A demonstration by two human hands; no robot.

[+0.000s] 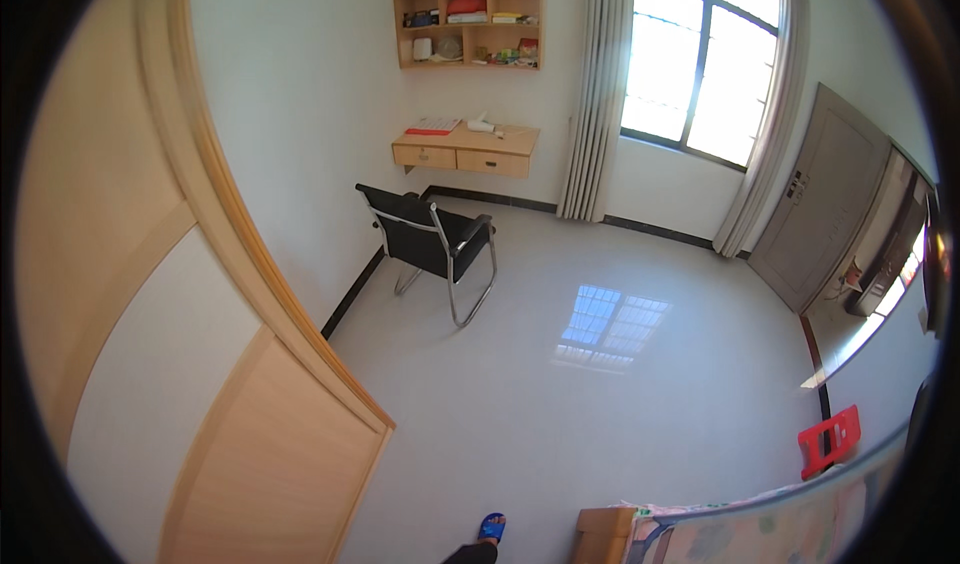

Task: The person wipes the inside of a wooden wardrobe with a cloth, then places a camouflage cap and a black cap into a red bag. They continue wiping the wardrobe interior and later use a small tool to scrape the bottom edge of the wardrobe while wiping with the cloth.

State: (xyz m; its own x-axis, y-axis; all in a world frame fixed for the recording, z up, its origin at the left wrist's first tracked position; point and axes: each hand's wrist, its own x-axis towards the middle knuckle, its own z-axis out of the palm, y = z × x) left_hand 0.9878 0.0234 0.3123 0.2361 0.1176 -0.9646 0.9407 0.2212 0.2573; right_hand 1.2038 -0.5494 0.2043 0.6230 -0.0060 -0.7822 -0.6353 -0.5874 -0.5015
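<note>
Neither of my hands is in view. At the bottom edge, one foot in a blue slipper (492,526) and a dark trouser leg (474,554) show on the pale glossy floor (525,414). Farther ahead stands a black chair with a metal frame (420,234), its back towards me. Beyond it, a wall-mounted wooden desk (493,162) with two closed drawers holds a red and white printed item (433,126) and a white object (481,125), perhaps a hair dryer. Above the desk hangs a wooden wall shelf (469,27) with books, boxes and small items.
A wooden wardrobe (285,414) rises at the left. Beige curtains (592,98) flank a bright window (697,61). At the right are an open grey door (825,196), a red plastic stool (829,444) and a bed corner with a wooden post (602,534) and patterned cloth (750,530).
</note>
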